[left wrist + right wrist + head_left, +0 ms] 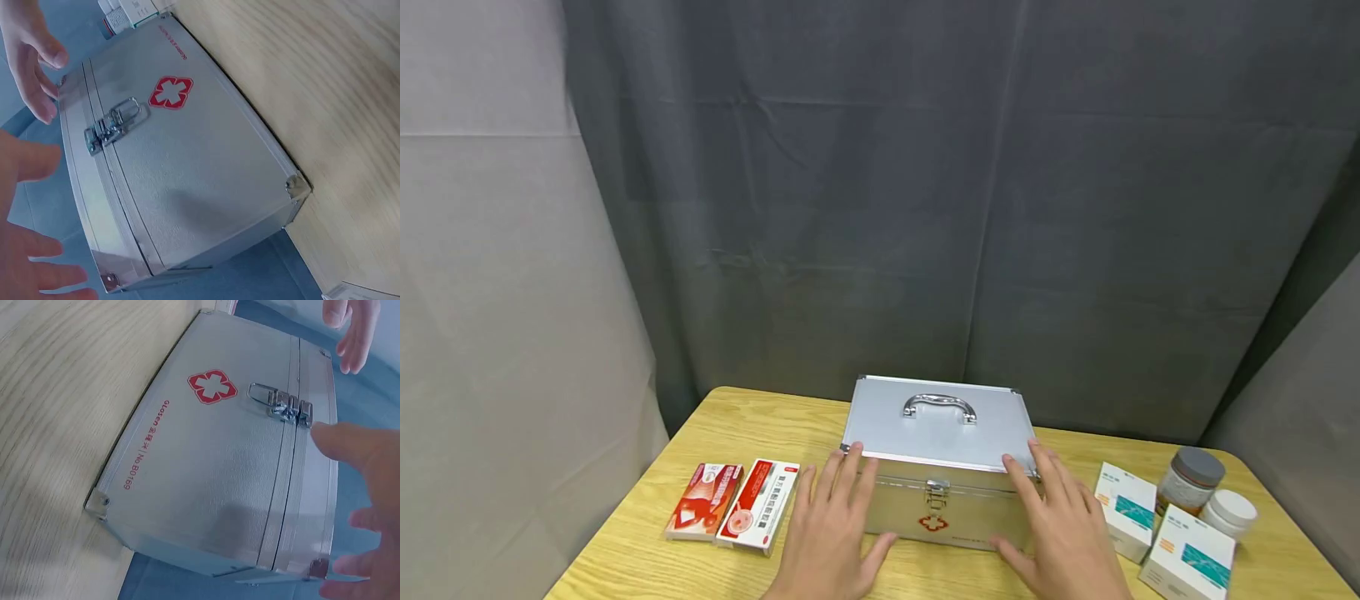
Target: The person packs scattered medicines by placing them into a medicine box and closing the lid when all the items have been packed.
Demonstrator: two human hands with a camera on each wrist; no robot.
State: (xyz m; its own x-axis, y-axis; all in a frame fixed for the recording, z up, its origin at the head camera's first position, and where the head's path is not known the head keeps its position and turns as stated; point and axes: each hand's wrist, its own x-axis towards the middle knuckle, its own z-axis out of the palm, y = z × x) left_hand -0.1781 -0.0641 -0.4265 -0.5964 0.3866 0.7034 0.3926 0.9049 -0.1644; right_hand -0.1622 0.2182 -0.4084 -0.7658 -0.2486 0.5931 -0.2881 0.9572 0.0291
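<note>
A silver metal first-aid case [973,521] stands at the middle of the table, its lid [940,429] down. On its front are a metal latch [112,127] and a red cross emblem [212,386]; a chrome handle [940,402] sits on top. My left hand [831,533] is held before the case's left front corner, fingers spread. Mirroring it, my right hand [1063,529] is by the right front corner with its fingers extended. Both palms hold nothing. Whether any fingertip touches the case cannot be made out.
Two red-and-white medicine boxes [703,500] [758,504] lie on the wooden table [760,417] to the left. Toward the right are two white-and-teal boxes [1126,508] [1187,554], a grey-capped jar [1191,479] and a white bottle [1228,512]. A dark curtain [850,208] hangs behind.
</note>
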